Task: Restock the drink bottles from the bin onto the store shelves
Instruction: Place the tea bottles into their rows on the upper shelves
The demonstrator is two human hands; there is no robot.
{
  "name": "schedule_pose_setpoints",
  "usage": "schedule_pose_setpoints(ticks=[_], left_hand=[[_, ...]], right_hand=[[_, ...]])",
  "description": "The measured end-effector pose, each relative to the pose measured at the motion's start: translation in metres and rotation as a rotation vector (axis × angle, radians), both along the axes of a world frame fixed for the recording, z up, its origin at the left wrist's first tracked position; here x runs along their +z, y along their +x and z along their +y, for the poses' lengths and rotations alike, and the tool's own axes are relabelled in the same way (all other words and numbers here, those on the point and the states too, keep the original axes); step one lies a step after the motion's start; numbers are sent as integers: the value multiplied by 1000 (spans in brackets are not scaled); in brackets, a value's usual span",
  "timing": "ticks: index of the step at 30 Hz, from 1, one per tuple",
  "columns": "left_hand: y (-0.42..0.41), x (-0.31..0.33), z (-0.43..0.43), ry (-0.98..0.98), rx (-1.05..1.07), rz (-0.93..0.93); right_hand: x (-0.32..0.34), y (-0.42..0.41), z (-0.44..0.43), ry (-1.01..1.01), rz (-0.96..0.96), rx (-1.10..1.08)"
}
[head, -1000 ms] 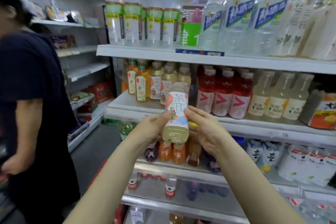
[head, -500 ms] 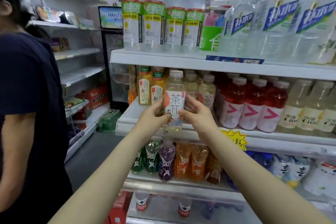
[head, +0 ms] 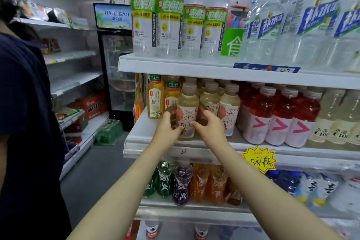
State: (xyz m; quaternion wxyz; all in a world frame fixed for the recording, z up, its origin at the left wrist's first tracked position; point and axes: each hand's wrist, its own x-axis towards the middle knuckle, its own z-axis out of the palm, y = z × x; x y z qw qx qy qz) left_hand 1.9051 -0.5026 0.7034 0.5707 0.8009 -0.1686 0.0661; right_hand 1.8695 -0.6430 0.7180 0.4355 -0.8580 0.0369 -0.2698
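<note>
Tea bottle (head: 188,111): stood upright on the middle shelf (head: 144,132), right at the front edge, pale yellow drink, beige cap, white-and-peach label with big characters.
Left hand (head: 169,128): pressed against the bottle's left side, fingers curled round the label, thumb low on the front. It held the bottle.
Right hand (head: 209,125): just beside the bottle on its right, fingers half-curled and spread, fingertips at the label edge. Whether it truly gripped or only touched, I could not tell.
Neighbours on the right: two more tea bottles (head: 228,110) of the same kind, side by side, then a row of red drinks (head: 280,117) with pink arrow labels.
Neighbours on the left: two green-capped amber bottles (head: 155,99), upright, just beside the left hand.
Shelf above: tall clear electrolyte bottles (head: 169,19) with green labels, and blue-labelled water bottles (head: 315,25) further right.
Shelf below: green, purple and orange drinks (head: 183,183) in a row.
Price tag (head: 259,160): yellow starburst, clipped on the middle shelf's rail, to the right of the right forearm.
Far left: another person in a dark shirt (head: 25,122), standing close in the aisle.
</note>
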Motion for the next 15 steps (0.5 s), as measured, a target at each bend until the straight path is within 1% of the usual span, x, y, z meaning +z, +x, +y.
schedule_pose_setpoints(ticks=[5, 7, 9, 10, 11, 13, 15], left_hand=[[6, 0, -2, 78, 54, -1], [8, 1, -2, 92, 59, -24], [6, 2, -4, 110, 48, -47], [3, 1, -5, 134, 58, -67], [1, -1, -7, 163, 69, -87], [-3, -5, -9, 242, 85, -133], [-3, -6, -12, 314, 92, -180]], right_hand=[[-2, 7, -10, -227, -41, -80], [-2, 4, -18, -279, -116, -168], [3, -3, -26, -359, -192, -310], [5, -3, -32, -409, -182, -374], [10, -5, -37, -461, -125, -419], [18, -7, -46, -548, 46, -445], [22, -9, -51, -624, 139, -440]])
